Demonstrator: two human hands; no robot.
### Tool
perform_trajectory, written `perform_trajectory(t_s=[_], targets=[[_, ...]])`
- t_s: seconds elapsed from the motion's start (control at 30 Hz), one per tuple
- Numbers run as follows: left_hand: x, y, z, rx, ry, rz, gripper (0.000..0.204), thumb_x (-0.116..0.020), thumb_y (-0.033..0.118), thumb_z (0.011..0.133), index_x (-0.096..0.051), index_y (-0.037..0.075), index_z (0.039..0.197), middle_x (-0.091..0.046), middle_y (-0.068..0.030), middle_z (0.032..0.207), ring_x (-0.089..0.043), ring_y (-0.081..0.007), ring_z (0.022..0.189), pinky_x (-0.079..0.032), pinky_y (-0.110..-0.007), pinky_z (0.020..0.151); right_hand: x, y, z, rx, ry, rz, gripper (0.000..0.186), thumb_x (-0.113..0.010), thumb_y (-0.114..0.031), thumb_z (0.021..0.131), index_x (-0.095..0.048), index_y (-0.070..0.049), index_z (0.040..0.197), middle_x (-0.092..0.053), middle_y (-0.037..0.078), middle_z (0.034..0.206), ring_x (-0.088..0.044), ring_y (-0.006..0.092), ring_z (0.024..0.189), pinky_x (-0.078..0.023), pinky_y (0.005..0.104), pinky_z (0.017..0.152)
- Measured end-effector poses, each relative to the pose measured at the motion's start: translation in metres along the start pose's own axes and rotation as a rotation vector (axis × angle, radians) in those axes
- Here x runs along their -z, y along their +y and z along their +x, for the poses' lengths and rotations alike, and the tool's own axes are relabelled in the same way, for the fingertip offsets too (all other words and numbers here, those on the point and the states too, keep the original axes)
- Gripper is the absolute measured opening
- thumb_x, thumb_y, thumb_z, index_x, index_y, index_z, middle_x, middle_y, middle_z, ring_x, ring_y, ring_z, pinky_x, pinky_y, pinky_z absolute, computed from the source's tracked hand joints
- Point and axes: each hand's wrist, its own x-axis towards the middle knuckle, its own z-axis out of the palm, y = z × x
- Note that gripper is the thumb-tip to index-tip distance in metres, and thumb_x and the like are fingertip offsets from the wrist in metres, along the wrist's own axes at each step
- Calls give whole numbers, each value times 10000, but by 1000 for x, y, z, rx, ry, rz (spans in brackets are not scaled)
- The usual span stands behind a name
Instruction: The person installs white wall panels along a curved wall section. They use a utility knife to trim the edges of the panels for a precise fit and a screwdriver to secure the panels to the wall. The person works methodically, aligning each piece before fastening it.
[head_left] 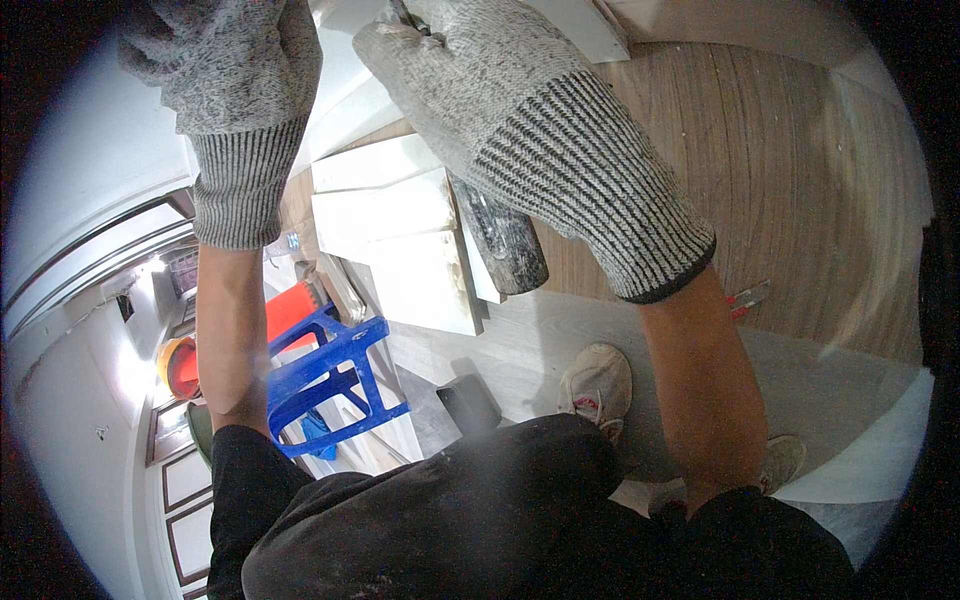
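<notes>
My left hand (240, 75), in a grey knit glove, is raised at the upper left against a white surface (160, 135), fingers curled; what is in them is hidden. My right hand (450, 75), gloved alike, grips a slim dark metal piece (408, 20) at the top. A dark, dust-smeared tool (505, 240) shows under the right wrist; whether it joins that piece is hidden. Below lie white boards (390, 280).
A wood-patterned surface (760, 170) spans the right, with a small red-handled tool (740, 300). A blue plastic stool (330, 390), orange object (290, 310) and yellow item (180, 365) crowd the lower left. A dark object (470, 405) lies beside my shoe (595, 390) on grey flooring.
</notes>
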Motion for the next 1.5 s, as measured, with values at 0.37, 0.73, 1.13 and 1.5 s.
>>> perform_trajectory(t_s=[0.37, 0.73, 1.13, 1.5], targets=[[-4, -12, -14, -24, 8, 0, 536, -625, -92, 833, -738, 205, 1265, -543, -168, 1389, -456, -360, 1339, -319, -462, 1137, -12, 0, -4, 75, 131, -90, 424, -522, -342, 1034, -599, 3, 1267, -699, 228, 1069, -696, 347, 1024, -544, 459, 914], [-14, 5, -18, 108, 46, -27, 636, -631, -83, 760, -693, 295, 1267, -507, -194, 1461, -435, -421, 1366, -349, -545, 1125, -13, 20, -2, 23, 132, -115, 396, -505, -355, 1081, -625, -29, 1271, -700, 169, 949, -703, 235, 851, -569, 376, 812], [-21, 3, -18, 84, 114, -29, 685, -645, -100, 773, -638, 308, 1324, -519, -199, 1463, -447, -420, 1368, -345, -538, 1138, -4, 30, -10, 138, 275, -166, 390, -556, -366, 1064, -658, -31, 1235, -696, 132, 947, -709, 184, 860, -585, 332, 788], [-24, 6, -20, 121, 91, 20, 624, -684, -63, 812, -645, 336, 1290, -520, -169, 1461, -449, -399, 1373, -353, -528, 1136, 3, 21, -11, 38, 190, -49, 405, -583, -378, 1050, -656, -20, 1224, -706, 131, 971, -715, 173, 884, -590, 318, 789]])
